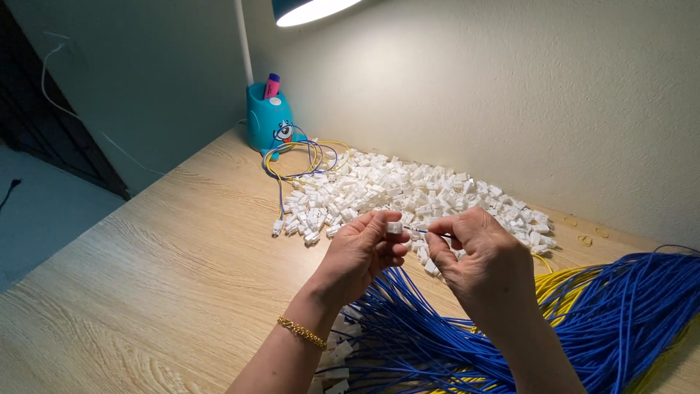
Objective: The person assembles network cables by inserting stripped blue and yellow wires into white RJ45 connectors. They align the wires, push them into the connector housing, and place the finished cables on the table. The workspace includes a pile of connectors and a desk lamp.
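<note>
A white connector (394,228) is gripped by the left hand (362,252), a blue wire (417,230) pinched by the right hand (477,252); behind, a connector pile (408,193) remains unwired; one wired coil (302,157) lies finished.

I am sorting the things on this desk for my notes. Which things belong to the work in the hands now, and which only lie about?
In use:
- left hand pinching a small white connector
- right hand holding a thin blue wire at it
- pile of white connectors
- bundle of blue wires

Lying about:
- teal pen holder with a pink marker
- lamp
- yellow wires
</note>
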